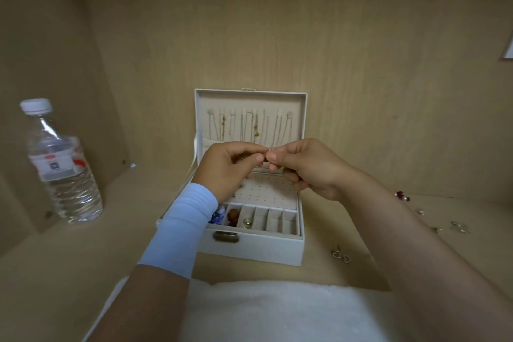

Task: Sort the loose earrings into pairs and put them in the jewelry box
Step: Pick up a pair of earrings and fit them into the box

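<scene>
A white jewelry box [258, 248] stands open in the middle of the wooden shelf, its lid upright with thin chains hanging inside. My left hand [230, 168] and my right hand [302, 166] meet above the box's dotted earring pad [266, 191], fingertips pinched together on a tiny earring [268, 153] that is mostly hidden. Front compartments hold blue, brown and gold pieces. A pair of heart-shaped earrings [341, 255] lies on the shelf right of the box. More loose earrings [458, 226] and a dark red one [402, 196] lie further right.
A clear water bottle [59, 166] with a white cap stands at the left. White fluffy cloth [277, 311] covers the shelf's near edge. Wooden walls close the back and left side. A white band wraps my left wrist.
</scene>
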Available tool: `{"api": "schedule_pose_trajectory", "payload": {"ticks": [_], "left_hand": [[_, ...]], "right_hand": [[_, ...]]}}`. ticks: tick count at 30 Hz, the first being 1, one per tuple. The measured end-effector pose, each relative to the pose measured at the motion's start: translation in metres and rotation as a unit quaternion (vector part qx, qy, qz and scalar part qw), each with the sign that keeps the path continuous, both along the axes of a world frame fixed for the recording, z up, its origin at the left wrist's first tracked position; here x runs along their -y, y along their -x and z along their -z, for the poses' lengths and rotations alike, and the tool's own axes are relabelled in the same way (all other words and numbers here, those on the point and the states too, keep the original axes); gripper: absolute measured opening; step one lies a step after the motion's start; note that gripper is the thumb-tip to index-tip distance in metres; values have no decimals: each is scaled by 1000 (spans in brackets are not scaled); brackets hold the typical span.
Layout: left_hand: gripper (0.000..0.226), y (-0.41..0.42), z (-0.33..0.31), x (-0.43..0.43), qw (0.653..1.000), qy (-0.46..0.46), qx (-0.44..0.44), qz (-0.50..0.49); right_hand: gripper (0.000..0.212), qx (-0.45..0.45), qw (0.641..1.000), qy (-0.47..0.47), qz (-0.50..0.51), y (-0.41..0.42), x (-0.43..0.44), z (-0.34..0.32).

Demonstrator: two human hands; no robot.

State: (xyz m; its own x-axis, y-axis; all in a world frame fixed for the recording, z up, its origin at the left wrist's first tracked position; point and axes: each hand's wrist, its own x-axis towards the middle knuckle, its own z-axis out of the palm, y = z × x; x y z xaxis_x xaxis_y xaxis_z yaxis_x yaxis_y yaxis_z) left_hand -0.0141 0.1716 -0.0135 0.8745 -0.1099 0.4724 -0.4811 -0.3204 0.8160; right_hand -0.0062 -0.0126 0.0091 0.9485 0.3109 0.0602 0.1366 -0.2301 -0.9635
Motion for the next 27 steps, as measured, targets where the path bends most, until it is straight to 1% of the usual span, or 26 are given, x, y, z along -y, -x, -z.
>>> {"api": "schedule_pose_trajectory", "payload": {"ticks": [5,8,10,12,14,16,19,21,23,27], "left_hand": [[16,-8,4,-22,1000,14,-5,5],[12,-11,6,-28,998,44,-44,14],[9,-12,8,-32,996,40,-71,19],[8,-13,9,-34,996,10,-84,20],[10,-12,10,-32,995,-15,-96,23],[15,-11,10,-31,994,-22,-109,17],[18,-9,8,-33,992,-26,-126,-4],[19,-6,7,-34,990,-24,-141,-5],[21,-3,6,-34,988,-19,-155,-6],[20,-2,5,-35,985,-21,-169,-29]], "right_hand": [[27,-42,997,-57,-19,-4,-22,7],[27,-62,994,-81,-27,-6,-31,14],[25,-58,995,-79,-16,-8,-34,17],[24,-39,996,-74,9,-9,-36,20],[21,-17,996,-91,18,-8,-37,20],[17,30,995,-94,14,-6,-37,19],[16,96,994,-56,6,-5,-38,20],[21,125,991,-35,17,-4,-38,22],[19,160,986,-19,32,-4,-39,25],[14,193,979,12,59,-4,-41,30]]}}
